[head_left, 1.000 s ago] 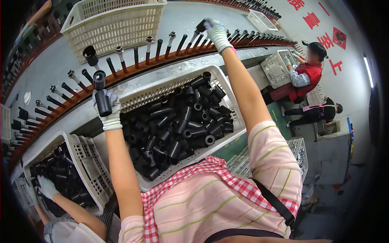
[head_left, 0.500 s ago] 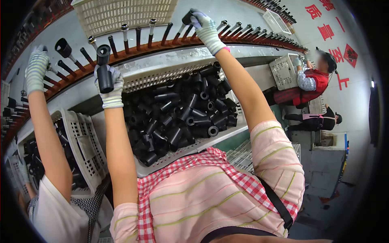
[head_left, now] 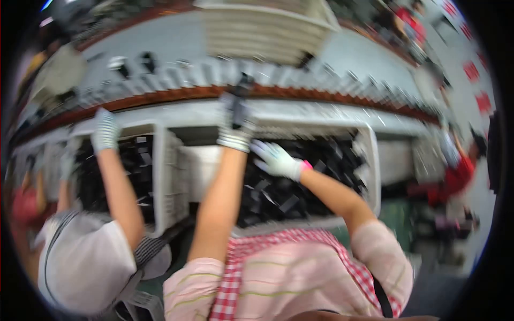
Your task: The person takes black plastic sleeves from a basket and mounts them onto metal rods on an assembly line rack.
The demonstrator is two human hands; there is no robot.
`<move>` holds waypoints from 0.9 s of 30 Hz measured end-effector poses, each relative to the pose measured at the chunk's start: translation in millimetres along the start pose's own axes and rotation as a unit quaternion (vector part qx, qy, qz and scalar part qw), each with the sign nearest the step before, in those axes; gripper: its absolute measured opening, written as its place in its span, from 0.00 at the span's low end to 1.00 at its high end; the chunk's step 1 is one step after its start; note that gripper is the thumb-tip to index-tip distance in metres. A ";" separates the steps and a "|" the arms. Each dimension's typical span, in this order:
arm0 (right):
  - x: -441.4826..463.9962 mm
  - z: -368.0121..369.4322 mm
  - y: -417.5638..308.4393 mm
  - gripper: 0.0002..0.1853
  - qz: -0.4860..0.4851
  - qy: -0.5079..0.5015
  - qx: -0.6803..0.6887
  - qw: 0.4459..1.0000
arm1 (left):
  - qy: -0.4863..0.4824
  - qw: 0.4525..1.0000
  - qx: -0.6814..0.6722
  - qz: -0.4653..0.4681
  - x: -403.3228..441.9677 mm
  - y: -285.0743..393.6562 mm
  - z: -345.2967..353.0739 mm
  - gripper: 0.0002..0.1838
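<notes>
Gripping hand: left hand [head_left: 227, 122], closed around black sleeves [head_left: 239, 113]; blur hides their exact number.
Sleeves' long axis: roughly 12 to 6 o'clock, far end overlapping the brown rail [head_left: 300, 95] in view; whether they touch it, I cannot tell.
Gloved right hand [head_left: 279, 160]: at 4 o'clock from the left, fingers extended and apart toward 10 o'clock, near the left cuff; nothing shows in its grasp, though its underside is hidden.
Loose sleeves [head_left: 289, 205]: jumbled in the white crate [head_left: 375, 176], long axes pointing every way, below the right hand and spreading from its 3 to 7 o'clock.
Nearer hand: right to the loose sleeves, left to the rail.
Co-worker's hand [head_left: 107, 135]: at 9 o'clock, well apart from both.
</notes>
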State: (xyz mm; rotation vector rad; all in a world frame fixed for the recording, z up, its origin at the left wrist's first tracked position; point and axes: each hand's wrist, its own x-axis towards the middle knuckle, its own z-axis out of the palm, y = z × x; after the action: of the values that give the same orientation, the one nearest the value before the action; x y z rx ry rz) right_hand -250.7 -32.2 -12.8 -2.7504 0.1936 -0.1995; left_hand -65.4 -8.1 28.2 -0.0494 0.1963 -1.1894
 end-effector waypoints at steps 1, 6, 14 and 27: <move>-1.2 5.9 -0.8 0.31 -0.008 -0.038 -0.043 0.998 | -0.113 0.993 -0.012 -0.023 -2.7 3.7 0.4 0.09; 14.8 -0.4 -30.5 0.34 0.046 -0.242 -0.183 0.952 | -0.004 0.999 0.038 -0.007 4.1 10.7 -6.5 0.14; -7.5 23.8 -11.7 0.37 0.062 -0.126 -0.046 0.989 | 0.084 0.995 0.049 0.033 14.6 4.5 -12.7 0.13; -29.3 -78.6 -22.1 0.34 0.176 -0.043 0.178 0.967 | -0.155 0.983 -0.075 -0.065 -0.8 14.4 -4.9 0.15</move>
State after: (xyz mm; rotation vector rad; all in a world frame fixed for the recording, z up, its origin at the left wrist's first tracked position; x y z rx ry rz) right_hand -290.0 -35.2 64.5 -2.3146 0.5583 -0.0137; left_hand -53.4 -1.7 21.5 -0.3833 0.0071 -1.2786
